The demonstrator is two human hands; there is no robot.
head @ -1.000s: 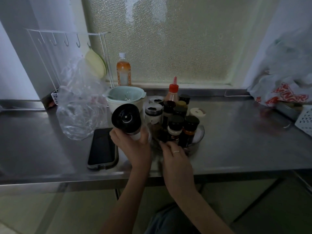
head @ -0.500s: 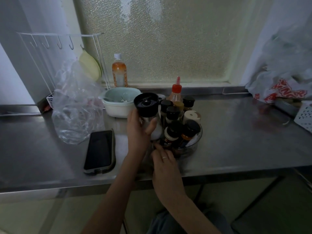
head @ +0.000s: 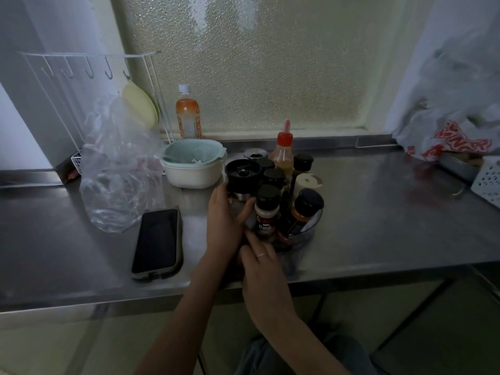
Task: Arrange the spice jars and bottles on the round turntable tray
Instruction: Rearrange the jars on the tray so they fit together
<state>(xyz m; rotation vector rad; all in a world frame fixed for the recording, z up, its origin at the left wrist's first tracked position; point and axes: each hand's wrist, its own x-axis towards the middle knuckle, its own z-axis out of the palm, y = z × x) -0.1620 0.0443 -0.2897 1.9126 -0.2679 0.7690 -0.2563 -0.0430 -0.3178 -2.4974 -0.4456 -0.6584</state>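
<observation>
A clear round turntable tray (head: 311,230) sits on the steel counter, crowded with several dark-capped spice jars. A red-capped squeeze bottle (head: 282,151) stands at its back, and a white-lidded jar (head: 307,182) at its right. My left hand (head: 226,220) is wrapped around a black-topped grinder (head: 242,175), holding it upright at the tray's left side. My right hand (head: 258,255) rests with its fingers on the tray's near rim, just below a jar with a red label (head: 266,212).
A dark phone (head: 158,242) lies left of my hands. A clear plastic bag (head: 119,174), a pale bowl (head: 193,165), an orange drink bottle (head: 187,115) and a wire rack (head: 89,77) stand behind it. A white bag (head: 449,131) and basket (head: 487,180) fill the right.
My left hand carried the grinder from above the phone rightwards and down to the tray's left side. My right hand stayed at the tray's near rim.
</observation>
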